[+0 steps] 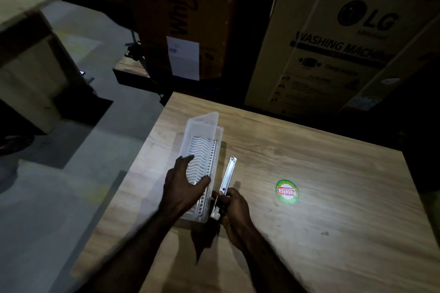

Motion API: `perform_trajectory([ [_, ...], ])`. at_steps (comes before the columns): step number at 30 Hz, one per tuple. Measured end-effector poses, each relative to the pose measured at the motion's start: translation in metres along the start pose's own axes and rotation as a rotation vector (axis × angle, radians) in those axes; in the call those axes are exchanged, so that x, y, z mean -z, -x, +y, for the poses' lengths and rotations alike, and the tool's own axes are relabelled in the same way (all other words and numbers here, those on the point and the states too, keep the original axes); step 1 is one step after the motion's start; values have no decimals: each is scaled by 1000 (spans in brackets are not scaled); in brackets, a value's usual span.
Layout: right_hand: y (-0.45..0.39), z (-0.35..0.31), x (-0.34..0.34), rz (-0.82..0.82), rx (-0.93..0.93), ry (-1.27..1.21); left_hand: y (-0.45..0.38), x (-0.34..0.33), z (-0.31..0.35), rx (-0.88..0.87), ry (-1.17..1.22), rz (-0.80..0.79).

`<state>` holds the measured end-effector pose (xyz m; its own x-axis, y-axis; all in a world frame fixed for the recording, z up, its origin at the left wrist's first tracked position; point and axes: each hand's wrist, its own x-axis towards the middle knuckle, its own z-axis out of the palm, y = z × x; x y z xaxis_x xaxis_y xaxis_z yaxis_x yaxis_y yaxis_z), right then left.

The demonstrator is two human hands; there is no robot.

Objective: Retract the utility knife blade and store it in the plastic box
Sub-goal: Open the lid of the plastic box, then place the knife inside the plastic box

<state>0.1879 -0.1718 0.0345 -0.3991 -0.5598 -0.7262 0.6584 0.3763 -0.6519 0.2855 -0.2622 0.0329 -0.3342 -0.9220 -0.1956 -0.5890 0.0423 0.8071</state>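
A clear plastic box [201, 135] lies lengthwise on the wooden table [309, 173], its lid raised at the far end and a white ribbed insert inside. My left hand [184, 185] rests on the box's near half, fingers spread over the insert. Just right of the box, my right hand [232, 209] grips the near end of a slim silver utility knife [227, 176]. The knife points away from me along the box's right side. I cannot tell whether the blade is out.
A round red, green and yellow sticker [287, 191] sits on the table to the right. Large cardboard appliance cartons [333, 38] stand behind the table. The table's left edge drops to a grey floor [71, 173]. The room is dim.
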Motion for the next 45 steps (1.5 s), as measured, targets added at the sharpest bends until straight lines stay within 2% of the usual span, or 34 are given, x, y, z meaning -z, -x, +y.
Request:
perform_trajectory([
  [3, 2, -2, 0, -20, -23, -7, -4, 18, -5, 16, 205, -14],
  [6, 2, -7, 0, -20, -14, 110, -7, 34, -10, 99, 466, -24],
  [9, -3, -15, 2, 35, 49, 325, -7, 47, -17, 180, 696, -30],
  [13, -15, -29, -9, 193, 250, 671, -6, 55, -28, 185, 839, -40],
  [19, -24, -41, -45, 174, 351, 936, -6, 58, -28, 114, 837, -54],
  [26, -33, -27, -78, 237, 334, 1155, -8, 58, -28, 100, 849, -65],
  [29, -35, -19, -87, 286, 318, 1135, -8, 58, -29, 103, 869, -71],
  [36, -42, 8, -93, 289, 309, 1145, -7, 55, -35, 114, 895, -68],
  [39, -43, 6, -95, 296, 358, 1137, -8, 55, -32, 104, 890, -72],
  [42, -43, 8, -102, 348, 434, 1193, -9, 55, -33, 100, 899, -67],
  [45, -54, 16, -101, 291, 423, 1321, -9, 55, -34, 100, 903, -55],
])
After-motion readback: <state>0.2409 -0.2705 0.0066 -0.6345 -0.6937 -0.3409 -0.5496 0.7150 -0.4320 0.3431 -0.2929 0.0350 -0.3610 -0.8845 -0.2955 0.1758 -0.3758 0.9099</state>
